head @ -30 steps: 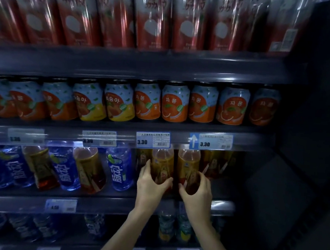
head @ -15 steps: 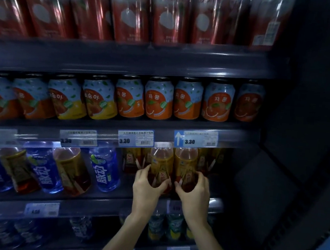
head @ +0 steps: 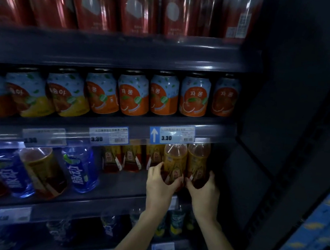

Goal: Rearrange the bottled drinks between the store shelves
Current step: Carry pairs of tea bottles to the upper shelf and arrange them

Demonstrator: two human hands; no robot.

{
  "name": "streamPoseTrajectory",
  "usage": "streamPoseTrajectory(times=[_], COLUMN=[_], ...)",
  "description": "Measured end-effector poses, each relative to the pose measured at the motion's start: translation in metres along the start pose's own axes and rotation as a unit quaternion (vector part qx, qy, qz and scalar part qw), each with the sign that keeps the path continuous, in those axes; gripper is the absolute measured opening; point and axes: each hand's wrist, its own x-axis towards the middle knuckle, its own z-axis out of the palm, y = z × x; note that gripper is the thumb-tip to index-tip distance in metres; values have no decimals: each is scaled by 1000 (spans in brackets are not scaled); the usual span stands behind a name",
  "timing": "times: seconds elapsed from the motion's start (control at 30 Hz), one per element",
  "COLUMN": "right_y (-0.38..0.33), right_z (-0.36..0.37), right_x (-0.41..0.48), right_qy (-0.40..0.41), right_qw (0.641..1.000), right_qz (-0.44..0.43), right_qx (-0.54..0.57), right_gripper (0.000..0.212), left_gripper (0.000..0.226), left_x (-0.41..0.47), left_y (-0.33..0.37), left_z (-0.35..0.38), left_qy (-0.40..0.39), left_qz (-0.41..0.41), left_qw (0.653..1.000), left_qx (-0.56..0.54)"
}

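Tea bottles (head: pixel 175 158) are what I am handling: two amber ones stand upright and touching at the front right end of the bottle shelf (head: pixel 120 187), just right of the frame's centre. The left grip (head: pixel 159 188) is wrapped round the lower body of the left one. The right grip (head: pixel 204 193) is curled the same way round the right tea bottle (head: pixel 197 161). I cannot tell whether their bases sit on the shelf or just off it.

As I judge it, the job is part done. The right end of this shelf is tea only: three back-row bottles (head: pixel 132 159) of the same tea stand just left of the pair I hold. Toward the lower left of the frame the row is mixed, with two stray tea bottles (head: pixel 42 170) set among blue drink bottles (head: pixel 80 169), so that stretch looks left to sort. I cannot say whether the held pair is going in or coming out.

Counting:
- Tea bottles: seven in all, with two held, three at the back and two among the blue.
- Blue bottles: two plainly, and perhaps a third at the left edge, too blurred to be sure.
- Fruit-drink cans (head: pixel 132 94): eight in a row one shelf up, the leftmost cut by the frame.
- Red-labelled bottles (head: pixel 135 7): along the top of the frame, too smeared to count.
- Price tags (head: pixel 172 135): three on the rail above the grips.
- Bottles on the dim shelf below: more than I can count.
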Motion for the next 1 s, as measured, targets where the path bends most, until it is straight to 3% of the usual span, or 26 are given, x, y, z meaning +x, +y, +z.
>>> streamPoseTrajectory(times=[0.27, 0.63, 1.0], right_y=[-2, -3, -37], right_z=[0, -11, 4], right_x=[-2, -29, -84], right_qy=[5, 42, 36], right_qw=[1000, 999, 998], right_qz=[10, -5, -45], right_qx=[0, -6, -32], right_gripper=[87, 70, 58], left_gripper=[73, 75, 60], left_x=[-1, -3, -27], left_y=[1, 7, -13], left_z=[3, -8, -89], left_qy=[0, -7, 30], left_qz=[-10, -21, -13], left_qw=[1000, 999, 998], left_qx=[-7, 25, 59])
